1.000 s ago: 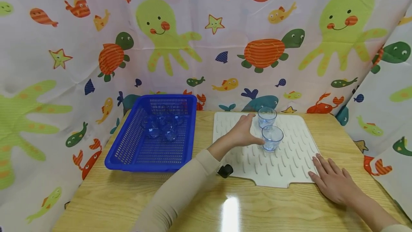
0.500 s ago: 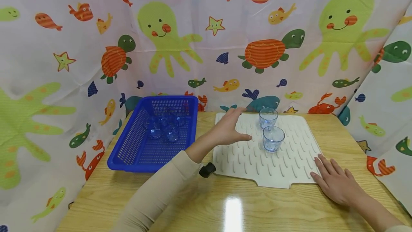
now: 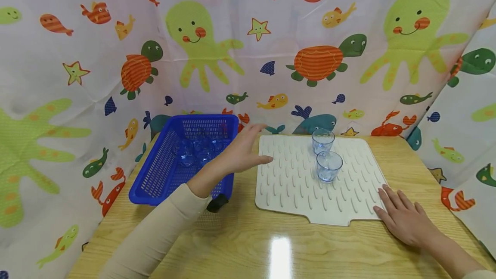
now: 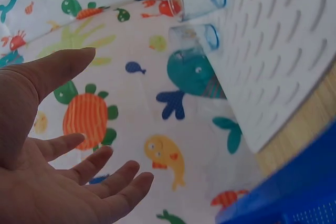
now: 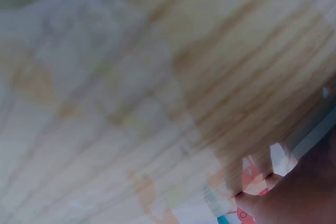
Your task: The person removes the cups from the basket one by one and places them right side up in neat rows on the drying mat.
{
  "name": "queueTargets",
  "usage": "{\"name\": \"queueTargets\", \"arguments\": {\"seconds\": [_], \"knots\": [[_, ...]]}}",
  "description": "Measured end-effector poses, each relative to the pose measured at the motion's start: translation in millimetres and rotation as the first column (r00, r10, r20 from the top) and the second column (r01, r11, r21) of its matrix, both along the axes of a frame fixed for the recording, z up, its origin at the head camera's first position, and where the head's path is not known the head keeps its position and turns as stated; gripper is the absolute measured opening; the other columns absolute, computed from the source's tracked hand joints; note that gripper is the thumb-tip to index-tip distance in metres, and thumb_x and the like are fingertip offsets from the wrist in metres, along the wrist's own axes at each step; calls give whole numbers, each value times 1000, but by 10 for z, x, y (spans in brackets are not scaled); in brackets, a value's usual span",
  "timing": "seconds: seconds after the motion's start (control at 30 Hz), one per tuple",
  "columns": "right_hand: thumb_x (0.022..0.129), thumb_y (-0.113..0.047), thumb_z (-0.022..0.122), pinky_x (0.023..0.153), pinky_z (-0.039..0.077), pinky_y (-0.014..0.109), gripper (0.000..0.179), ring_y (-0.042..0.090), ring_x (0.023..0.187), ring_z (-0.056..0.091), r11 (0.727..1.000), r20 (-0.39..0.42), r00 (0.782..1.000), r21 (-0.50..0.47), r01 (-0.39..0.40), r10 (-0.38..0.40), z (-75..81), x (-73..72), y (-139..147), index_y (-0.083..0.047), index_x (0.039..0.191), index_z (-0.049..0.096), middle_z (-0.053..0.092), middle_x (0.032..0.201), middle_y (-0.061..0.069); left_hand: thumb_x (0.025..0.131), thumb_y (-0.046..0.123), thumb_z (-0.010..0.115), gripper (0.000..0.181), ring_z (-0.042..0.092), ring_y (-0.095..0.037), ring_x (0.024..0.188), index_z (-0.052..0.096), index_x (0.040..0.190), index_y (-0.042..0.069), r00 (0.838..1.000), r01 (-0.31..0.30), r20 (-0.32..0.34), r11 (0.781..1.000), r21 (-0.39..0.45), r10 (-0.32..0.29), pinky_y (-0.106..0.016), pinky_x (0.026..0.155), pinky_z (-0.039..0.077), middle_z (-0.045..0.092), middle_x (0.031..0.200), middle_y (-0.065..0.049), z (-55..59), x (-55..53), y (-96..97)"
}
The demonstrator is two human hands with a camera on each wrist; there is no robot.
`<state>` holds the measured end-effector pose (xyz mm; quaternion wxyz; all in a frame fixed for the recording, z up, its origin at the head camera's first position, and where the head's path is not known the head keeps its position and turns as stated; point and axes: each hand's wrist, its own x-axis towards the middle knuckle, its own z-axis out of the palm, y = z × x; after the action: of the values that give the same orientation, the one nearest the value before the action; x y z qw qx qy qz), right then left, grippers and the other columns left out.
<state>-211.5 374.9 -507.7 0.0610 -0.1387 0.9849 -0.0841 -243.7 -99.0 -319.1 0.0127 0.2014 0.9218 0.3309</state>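
Note:
Two clear bluish drinking glasses stand upright on a white ridged drying mat (image 3: pixel 286 184): a front glass (image 3: pixel 328 168) and a back glass (image 3: pixel 322 142). Between the mat and the blue basket, my left hand (image 3: pixel 242 152) hangs in the air with thumb and fingers spread, holding nothing. In the left wrist view that hand (image 4: pixel 68 145) shows an empty palm, the glasses well apart from it. My right hand (image 3: pixel 404 218) lies flat at the mat's right front corner, its fingertips touching the mat's edge. Several more glasses (image 3: pixel 186 158) sit inside the basket, partly hidden by the left hand and forearm.
The blue plastic basket (image 3: pixel 135 199) stands at the left of the wooden table (image 3: pixel 252 244). Behind and on both sides hangs a curtain (image 3: pixel 248 68) printed with sea animals. A small black device (image 3: pixel 218 203) is on the left wrist.
My left hand has moved left, away from beside the front glass, across the mat to near the basket. Both glasses have stayed in place, and the right hand remains still.

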Motion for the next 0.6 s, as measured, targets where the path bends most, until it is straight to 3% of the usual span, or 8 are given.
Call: {"name": "queueTargets", "arguments": {"seconds": [0.3, 0.6], "knots": [[109, -55, 31, 98, 14, 85, 79, 64, 141, 18, 1000, 4, 1000, -1, -2, 2, 1, -10, 3, 6, 159, 24, 17, 165, 29, 88, 29, 82, 87, 45, -36, 138, 34, 158, 9, 994, -95, -48, 995, 12, 96, -56, 111, 42, 42, 151, -15, 44, 40, -493], [109, -55, 31, 98, 15, 85, 79, 64, 140, 19, 1000, 4, 1000, 4, 5, -5, 16, -2, -9, 7, 158, 25, 19, 164, 30, 89, 31, 82, 86, 45, -39, 138, 34, 157, 10, 980, -199, 16, 978, 66, 198, -59, 107, 44, 44, 150, -18, -52, 1, -936]]}}
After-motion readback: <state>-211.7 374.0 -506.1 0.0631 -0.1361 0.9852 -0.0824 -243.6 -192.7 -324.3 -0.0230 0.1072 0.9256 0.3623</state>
